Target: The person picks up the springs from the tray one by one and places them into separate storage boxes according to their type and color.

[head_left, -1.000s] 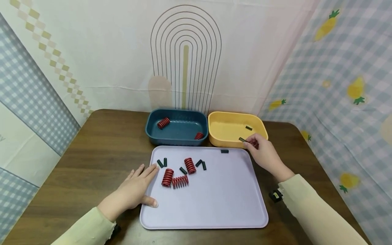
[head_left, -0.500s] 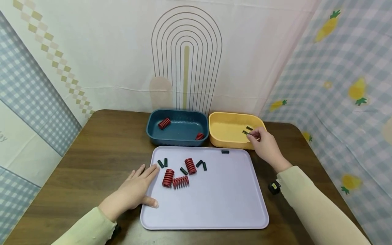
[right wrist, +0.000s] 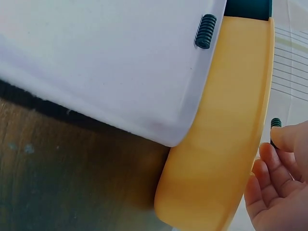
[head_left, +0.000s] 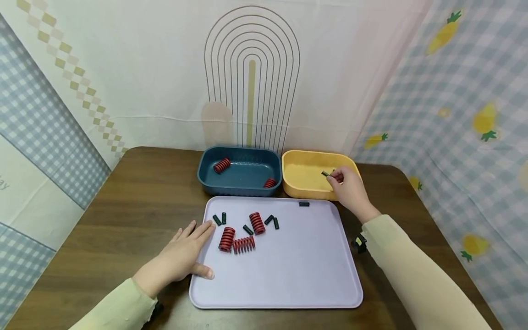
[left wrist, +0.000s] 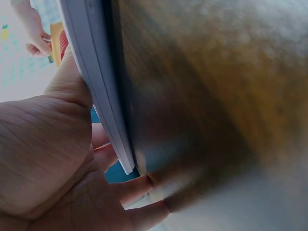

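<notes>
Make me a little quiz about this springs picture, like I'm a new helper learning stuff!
1. Fill in: the right hand pinches a ____.
2. True or false: the lilac tray lies nearer the person than the blue bin does.
3. How many red springs lie on the lilac tray?

Key:
1. green spring
2. True
3. Three
</notes>
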`<state>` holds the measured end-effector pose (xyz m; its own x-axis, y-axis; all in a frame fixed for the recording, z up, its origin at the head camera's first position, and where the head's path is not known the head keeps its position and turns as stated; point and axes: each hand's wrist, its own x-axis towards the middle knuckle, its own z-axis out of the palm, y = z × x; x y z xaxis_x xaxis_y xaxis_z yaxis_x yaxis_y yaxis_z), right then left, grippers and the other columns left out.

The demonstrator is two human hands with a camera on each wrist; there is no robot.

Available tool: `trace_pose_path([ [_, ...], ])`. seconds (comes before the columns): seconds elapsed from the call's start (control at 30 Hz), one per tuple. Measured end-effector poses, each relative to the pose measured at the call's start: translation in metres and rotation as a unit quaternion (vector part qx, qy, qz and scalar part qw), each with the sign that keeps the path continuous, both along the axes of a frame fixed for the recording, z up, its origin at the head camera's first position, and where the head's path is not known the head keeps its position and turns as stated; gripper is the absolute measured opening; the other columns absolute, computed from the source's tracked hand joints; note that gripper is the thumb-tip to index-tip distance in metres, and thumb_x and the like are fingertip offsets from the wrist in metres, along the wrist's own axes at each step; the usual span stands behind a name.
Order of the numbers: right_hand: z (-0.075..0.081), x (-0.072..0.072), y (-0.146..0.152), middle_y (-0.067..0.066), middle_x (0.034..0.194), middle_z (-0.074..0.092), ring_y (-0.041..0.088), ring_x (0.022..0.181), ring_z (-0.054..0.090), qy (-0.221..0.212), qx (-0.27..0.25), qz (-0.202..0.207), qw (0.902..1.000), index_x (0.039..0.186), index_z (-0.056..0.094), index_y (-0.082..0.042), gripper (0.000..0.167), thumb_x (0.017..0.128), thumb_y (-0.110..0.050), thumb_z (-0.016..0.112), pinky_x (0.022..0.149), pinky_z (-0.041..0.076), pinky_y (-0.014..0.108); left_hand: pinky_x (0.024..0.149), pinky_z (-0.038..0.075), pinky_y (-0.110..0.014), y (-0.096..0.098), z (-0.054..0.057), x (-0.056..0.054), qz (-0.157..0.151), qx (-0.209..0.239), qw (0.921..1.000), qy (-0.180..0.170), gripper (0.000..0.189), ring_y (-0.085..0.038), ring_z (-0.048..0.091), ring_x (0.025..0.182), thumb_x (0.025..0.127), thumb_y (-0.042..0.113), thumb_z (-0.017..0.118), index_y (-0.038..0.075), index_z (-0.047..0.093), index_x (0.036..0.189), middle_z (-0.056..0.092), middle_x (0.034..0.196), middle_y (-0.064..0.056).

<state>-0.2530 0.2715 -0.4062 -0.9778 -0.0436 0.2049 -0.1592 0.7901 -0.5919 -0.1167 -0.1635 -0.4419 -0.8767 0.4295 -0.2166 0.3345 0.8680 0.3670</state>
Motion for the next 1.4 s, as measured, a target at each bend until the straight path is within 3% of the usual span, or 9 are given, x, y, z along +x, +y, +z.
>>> trace_pose_path([
  [0.27,-0.003,0.000,0.003,0.013,0.097,0.060,0.028,0.089,0.056,0.003,-0.002,-0.006,1.0000,0.101,0.059,-0.002,0.019,0.097,-0.021,0.060,0.071,0.050,0.040,0.107,0.016,-0.066,0.002,0.002,-0.001,-0.005,0.000,1.0000,0.004,0.112,-0.047,0.017,0.140,0.064,0.057,0.080,0.005,0.032,0.151,0.026,0.157,-0.014],
  [0.5,0.004,0.007,0.003,0.015,0.114,0.058,0.031,0.102,0.054,0.001,-0.019,-0.008,0.9998,0.117,0.059,-0.001,0.034,0.095,-0.028,0.062,0.083,0.049,0.046,0.107,0.016,-0.067,0.001,0.002,0.000,-0.004,0.000,1.0000,-0.001,0.112,-0.047,0.017,0.141,0.064,0.057,0.079,0.005,0.032,0.151,0.025,0.157,-0.014],
  [0.67,0.010,0.016,0.000,0.014,0.116,0.058,0.029,0.102,0.054,0.019,-0.031,0.020,0.9991,0.119,0.058,-0.002,0.039,0.092,-0.030,0.066,0.085,0.046,0.046,0.107,0.016,-0.067,0.000,0.002,0.000,-0.002,-0.001,1.0000,0.002,0.112,-0.047,0.017,0.141,0.064,0.057,0.079,0.005,0.032,0.151,0.025,0.157,-0.013],
  [1.0,0.012,0.037,-0.016,0.008,0.113,0.062,0.023,0.098,0.058,0.001,-0.044,0.100,0.9940,0.117,0.061,-0.006,0.039,0.088,-0.029,0.073,0.083,0.048,0.041,0.107,0.016,-0.067,-0.002,0.000,0.001,0.000,0.001,1.0000,0.000,0.112,-0.047,0.017,0.140,0.064,0.058,0.080,0.005,0.033,0.151,0.025,0.157,-0.013],
  [1.23,0.001,0.046,-0.025,0.002,0.100,0.064,0.018,0.084,0.058,-0.068,-0.038,0.143,0.9867,0.108,0.066,-0.012,0.033,0.085,-0.034,0.075,0.072,0.050,0.036,0.106,0.016,-0.067,-0.001,-0.002,0.001,-0.001,-0.001,1.0000,-0.005,0.112,-0.048,0.018,0.140,0.064,0.059,0.079,0.005,0.032,0.151,0.025,0.157,-0.013],
  [1.4,-0.012,0.049,-0.026,0.005,0.108,0.065,0.016,0.088,0.058,-0.118,0.006,0.169,0.9785,0.115,0.065,-0.009,0.042,0.086,-0.038,0.073,0.075,0.050,0.036,0.106,0.017,-0.067,-0.001,-0.003,0.000,-0.004,0.004,0.9999,0.008,0.112,-0.047,0.018,0.140,0.063,0.058,0.080,0.005,0.033,0.150,0.026,0.157,-0.013],
])
